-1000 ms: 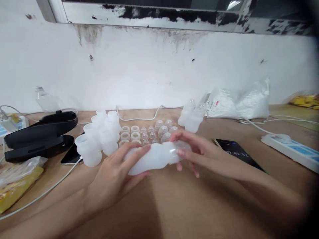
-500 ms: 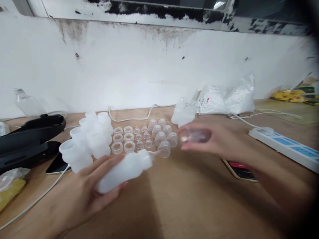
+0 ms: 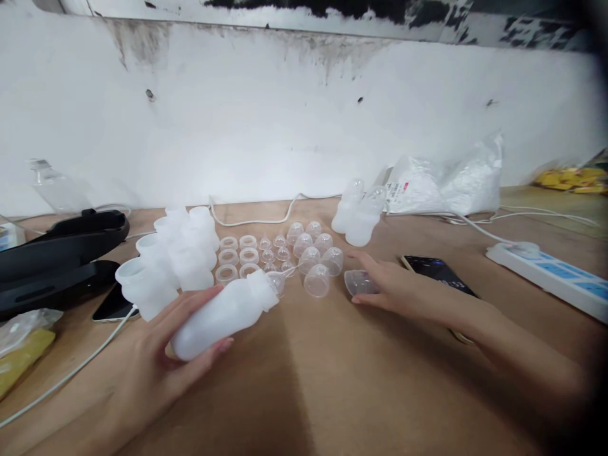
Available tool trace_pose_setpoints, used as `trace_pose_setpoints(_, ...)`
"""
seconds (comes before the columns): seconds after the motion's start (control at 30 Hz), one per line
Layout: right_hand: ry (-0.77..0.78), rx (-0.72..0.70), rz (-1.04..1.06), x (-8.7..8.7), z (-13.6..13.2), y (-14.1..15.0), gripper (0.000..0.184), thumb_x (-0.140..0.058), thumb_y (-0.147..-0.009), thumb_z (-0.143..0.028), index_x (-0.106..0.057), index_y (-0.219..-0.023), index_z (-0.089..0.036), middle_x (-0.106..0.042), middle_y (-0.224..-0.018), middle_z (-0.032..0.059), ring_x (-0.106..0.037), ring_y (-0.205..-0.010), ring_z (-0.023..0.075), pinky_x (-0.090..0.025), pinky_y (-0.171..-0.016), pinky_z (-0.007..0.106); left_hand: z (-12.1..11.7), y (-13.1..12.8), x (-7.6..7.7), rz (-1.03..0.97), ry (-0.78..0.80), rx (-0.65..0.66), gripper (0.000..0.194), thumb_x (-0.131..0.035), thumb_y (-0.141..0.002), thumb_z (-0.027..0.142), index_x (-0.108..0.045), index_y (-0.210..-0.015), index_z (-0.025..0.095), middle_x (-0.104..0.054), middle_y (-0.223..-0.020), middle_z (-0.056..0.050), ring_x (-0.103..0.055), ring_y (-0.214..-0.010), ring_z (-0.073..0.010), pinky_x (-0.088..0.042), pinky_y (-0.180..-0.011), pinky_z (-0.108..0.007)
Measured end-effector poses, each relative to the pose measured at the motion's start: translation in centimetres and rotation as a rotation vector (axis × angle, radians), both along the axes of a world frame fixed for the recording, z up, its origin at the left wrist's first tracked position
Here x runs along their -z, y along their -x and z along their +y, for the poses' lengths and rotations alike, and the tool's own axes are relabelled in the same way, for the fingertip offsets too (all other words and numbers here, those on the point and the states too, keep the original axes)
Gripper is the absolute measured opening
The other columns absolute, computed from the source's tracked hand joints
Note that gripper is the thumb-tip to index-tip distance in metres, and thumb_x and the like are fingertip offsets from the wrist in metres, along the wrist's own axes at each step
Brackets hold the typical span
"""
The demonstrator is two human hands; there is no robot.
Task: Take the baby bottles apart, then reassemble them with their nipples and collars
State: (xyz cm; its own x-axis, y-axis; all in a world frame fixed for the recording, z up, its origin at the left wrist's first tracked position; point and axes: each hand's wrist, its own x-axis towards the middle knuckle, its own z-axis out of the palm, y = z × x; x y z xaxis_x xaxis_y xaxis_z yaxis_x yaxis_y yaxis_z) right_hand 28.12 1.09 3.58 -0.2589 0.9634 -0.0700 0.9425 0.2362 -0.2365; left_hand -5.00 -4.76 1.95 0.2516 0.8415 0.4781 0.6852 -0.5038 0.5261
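My left hand (image 3: 152,367) is closed round a white feeding bottle (image 3: 223,316), tilted with its neck to the right; a clear teat tops the neck. My right hand (image 3: 399,285) has thumb and fingers about a clear dome-shaped cap (image 3: 360,283), low over the table and lying on its side. Just left of that cap several clear domes (image 3: 316,280) stand in a cluster. Beside them are small teats (image 3: 282,254) and white collar rings (image 3: 228,256) in rows. Open white bottles (image 3: 147,285) stand grouped beyond my left hand.
Two assembled bottles (image 3: 360,221) stand near the wall, by a white plastic bag (image 3: 441,183). A phone (image 3: 437,272) lies under my right forearm. A power strip (image 3: 551,275) is at the right, and a black object (image 3: 61,253) at the left. A white cable runs along the back.
My right hand has lowered with the clear cap towards the table. My left hand holds the bottle slightly further left. The view has shifted, and the phone's screen shows more.
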Motion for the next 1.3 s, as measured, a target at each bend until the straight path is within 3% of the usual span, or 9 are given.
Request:
trace_pose_setpoints(0.27, -0.102, 0.008, 0.027, -0.1, 0.3, 1.0, 0.03, -0.056, -0.066, -0.044, -0.044, -0.082, -0.022, -0.054, -0.067, 0.003, -0.055, -0.067, 0.0227, -0.039, -0.056, 0.033, 0.0, 0.1, -0.2, 0.055, -0.033, 0.044, 0.04, -0.053, -0.076, 0.037, -0.045, -0.114, 0.029, -0.06, -0.107, -0.003, -0.059, -0.089, -0.0235, -0.051, -0.069, -0.032)
trace_pose_setpoints(0.47, -0.005, 0.038, 0.1, 0.4, 0.4, 1.1, 0.034, -0.053, -0.069, -0.046, -0.045, -0.089, -0.02, -0.059, -0.078, 0.005, -0.055, -0.068, 0.0211, -0.043, -0.06, 0.036, 0.1, 0.0, -0.2, 0.051, -0.027, 0.061, 0.038, -0.051, -0.077, 0.038, -0.045, -0.114, 0.029, -0.06, -0.108, -0.003, -0.059, -0.088, -0.0238, -0.052, -0.063, -0.031)
trace_pose_setpoints(0.63, -0.175, 0.002, 0.252, -2.3, -0.8, 1.7, 0.061, -0.058, -0.065, -0.053, -0.04, -0.111, -0.019, -0.052, -0.105, 0.0108, -0.054, -0.082, 0.0233, -0.044, -0.068, 0.038, -0.1, 0.0, -0.4, 0.169, -0.129, 0.101, 0.042, -0.05, -0.079, 0.036, -0.04, -0.118, 0.026, -0.058, -0.108, -0.005, -0.058, -0.093, -0.022, -0.052, -0.073, -0.031)
trace_pose_setpoints(0.7, -0.04, -0.111, 0.473, -3.7, -1.7, 2.8, 0.056, -0.053, -0.071, -0.051, -0.037, -0.116, -0.022, -0.049, -0.113, 0.0099, -0.054, -0.088, 0.0208, -0.046, -0.065, 0.032, -0.2, 0.0, -0.7, 0.285, -0.238, 0.155, 0.044, -0.051, -0.08, 0.033, -0.038, -0.121, 0.023, -0.056, -0.11, -0.006, -0.056, -0.096, -0.0205, -0.05, -0.077, -0.03)
trace_pose_setpoints(0.8, 0.471, -0.325, 0.667, -4.7, -2.7, 5.6, 0.04, -0.035, -0.082, -0.052, -0.041, -0.108, -0.022, -0.056, -0.096, 0.0068, -0.057, -0.072, 0.0137, -0.044, -0.048, 0.022, 0.2, -0.3, -1.5, 0.482, -0.45, 0.258, 0.045, -0.052, -0.081, 0.027, -0.038, -0.123, 0.019, -0.055, -0.113, -0.008, -0.054, -0.1, -0.0201, -0.049, -0.08, -0.03)
trace_pose_setpoints(0.87, 0.709, -0.328, 0.678, -4.5, -2.7, 7.4, 0.038, -0.032, -0.083, -0.053, -0.044, -0.096, -0.019, -0.056, -0.079, 0.0035, -0.054, -0.054, 0.0086, -0.038, -0.039, 0.018, 0.7, -0.6, -2.0, 0.576, -0.54, 0.288, 0.042, -0.05, -0.082, 0.023, -0.039, -0.123, 0.019, -0.055, -0.114, -0.009, -0.053, -0.101, -0.0211, -0.049, -0.08, -0.032)
trace_pose_setpoints(0.93, 0.752, -0.251, 0.696, -3.9, -2.3, 8.8, 0.036, -0.041, -0.08, -0.053, -0.043, -0.084, -0.017, -0.052, -0.066, -0.0005, -0.046, -0.044, 0.0045, -0.032, -0.035, 0.015, 1.2, -0.8, -2.4, 0.625, -0.573, 0.272, 0.038, -0.046, -0.085, 0.022, -0.04, -0.122, 0.017, -0.055, -0.113, -0.011, -0.054, -0.099, -0.0217, -0.05, -0.077, -0.033)
trace_pose_setpoints(1.17, 0.583, -0.213, 0.732, -2.3, -1.6, 9.5, 0.033, -0.044, -0.079, -0.051, -0.04, -0.083, -0.019, -0.043, -0.063, -0.0043, -0.038, -0.042, 0.0035, -0.027, -0.031, 0.013, 1.9, -1.1, -2.7, 0.609, -0.464, 0.222, 0.04, -0.044, -0.086, 0.03, -0.039, -0.121, 0.012, -0.055, -0.111, -0.013, -0.054, -0.1, -0.0225, -0.051, -0.076, -0.033)
trace_pose_setpoints(1.3, 0.042, -0.45, 0.442, -2.8, -1.6, 8.7, 0.034, -0.051, -0.077, -0.043, -0.047, -0.101, -0.02, -0.054, -0.089, 0.0052, -0.054, -0.07, 0.014, -0.044, -0.053, 0.024, 2.0, -1.2, -2.9, 0.404, -0.05, 0.258, 0.043, -0.045, -0.083, 0.04, -0.037, -0.121, 0.02, -0.057, -0.111, -0.006, -0.059, -0.093, -0.0186, -0.051, -0.074, -0.029)
